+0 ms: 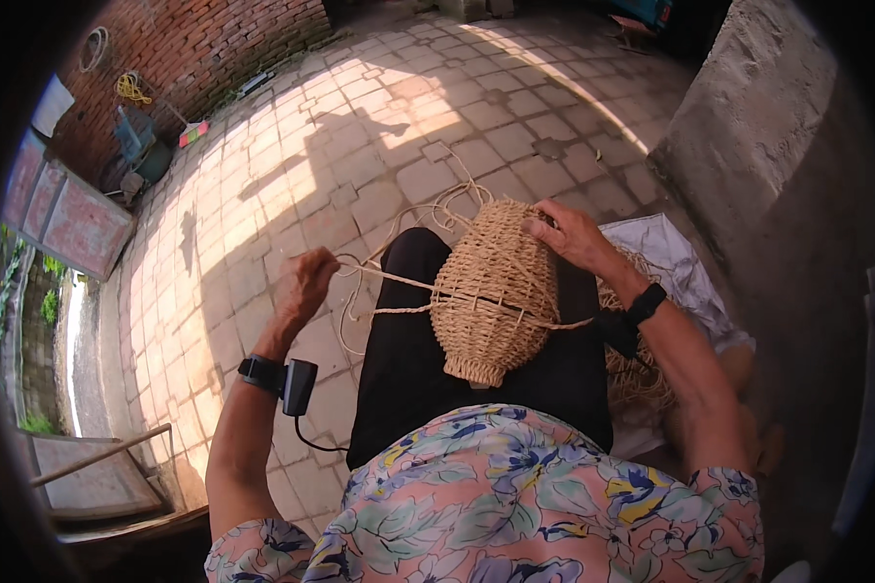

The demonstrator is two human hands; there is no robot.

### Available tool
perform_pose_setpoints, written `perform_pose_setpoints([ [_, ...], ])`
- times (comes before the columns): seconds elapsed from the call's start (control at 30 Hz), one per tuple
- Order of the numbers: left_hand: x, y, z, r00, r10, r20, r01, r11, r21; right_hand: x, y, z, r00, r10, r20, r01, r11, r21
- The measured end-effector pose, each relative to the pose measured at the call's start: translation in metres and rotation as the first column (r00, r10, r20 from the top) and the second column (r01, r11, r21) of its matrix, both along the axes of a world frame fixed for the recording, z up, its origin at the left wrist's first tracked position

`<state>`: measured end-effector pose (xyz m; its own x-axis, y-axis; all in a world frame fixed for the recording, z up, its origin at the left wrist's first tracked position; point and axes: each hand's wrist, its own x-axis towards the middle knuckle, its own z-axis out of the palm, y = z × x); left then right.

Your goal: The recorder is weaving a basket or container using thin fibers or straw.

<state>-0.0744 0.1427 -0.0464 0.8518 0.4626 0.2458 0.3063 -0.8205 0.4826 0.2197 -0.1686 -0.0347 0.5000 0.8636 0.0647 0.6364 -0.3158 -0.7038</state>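
Observation:
A tan woven basket (486, 325) of twisted cord lies on its side on my dark-trousered lap, its narrow end toward me. My left hand (309, 277), out to the left of the basket, is closed on a cord (389, 274) that runs taut to the weaving. My right hand (569, 233) grips the far upper right edge of the basket, thumb on the weave. Loose loops of cord (452, 204) trail over the paving beyond, and another strand sticks out at the right side.
A pale sack (671, 262) with more cord (637, 384) lies at my right, beside a concrete block (739, 117). Paved ground (262, 214) stretches ahead to a brick wall (185, 49). A bucket (151, 163), worn boards (78, 199) and a rail (117, 447) are at the left.

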Motion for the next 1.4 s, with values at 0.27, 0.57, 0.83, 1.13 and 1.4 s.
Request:
perform_pose_setpoints([
  [0.27, -0.056, 0.072, 0.021, 0.986, 0.164, 0.006, -0.159, 0.947, 0.277, 0.000, 0.005, 0.002, 1.000, 0.015, 0.007, -0.015, 0.999, 0.041],
  [0.57, 0.035, -0.109, 0.030, 0.876, -0.463, 0.133, 0.472, 0.881, -0.043, -0.001, 0.004, -0.001, 0.999, 0.032, -0.002, -0.032, 0.998, 0.061],
  [0.83, -0.057, 0.089, -0.003, 0.925, 0.359, -0.128, -0.265, 0.847, 0.462, -0.001, 0.002, 0.000, 1.000, 0.009, -0.005, -0.009, 0.999, 0.044],
  [1.13, -0.038, 0.038, 0.026, 0.981, 0.196, 0.000, -0.176, 0.880, -0.440, 0.003, 0.001, -0.001, 1.000, 0.008, 0.013, -0.009, 1.000, 0.023],
  [1.4, 0.030, -0.112, 0.030, 0.925, -0.369, 0.092, 0.370, 0.929, -0.002, -0.002, 0.006, 0.002, 1.000, 0.028, -0.002, -0.027, 0.999, 0.034],
])
